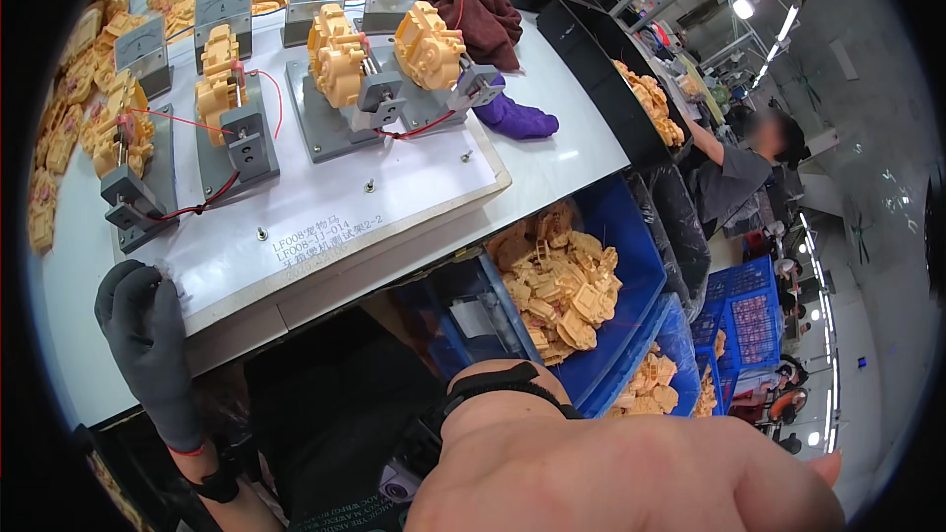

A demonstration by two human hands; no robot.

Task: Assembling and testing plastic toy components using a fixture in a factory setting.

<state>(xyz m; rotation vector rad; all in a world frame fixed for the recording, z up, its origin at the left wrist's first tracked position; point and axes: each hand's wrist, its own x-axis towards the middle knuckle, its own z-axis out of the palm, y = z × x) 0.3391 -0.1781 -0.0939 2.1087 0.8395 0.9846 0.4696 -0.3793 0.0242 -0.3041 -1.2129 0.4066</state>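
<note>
My left hand (146,333), in a dark grey glove, rests on the near left corner of the white test board (325,222); its fingers curl over the edge and hold nothing. My right hand (621,473) is bare, very close to the camera at the bottom, back of the hand up, a black strap on the wrist. I cannot see its fingers or anything in them. On the board stand several grey clamp fixtures, each holding a yellow plastic gearbox (335,54) with red wires, and grey meters (223,10) behind them.
A blue bin (641,266) of yellow plastic parts sits under the table's right end, with more blue crates (739,305) beyond. Loose yellow parts (59,128) lie along the table's left. A purple glove (517,120), a dark red cloth (483,25), black trays (601,69), a seated person (734,172) at right.
</note>
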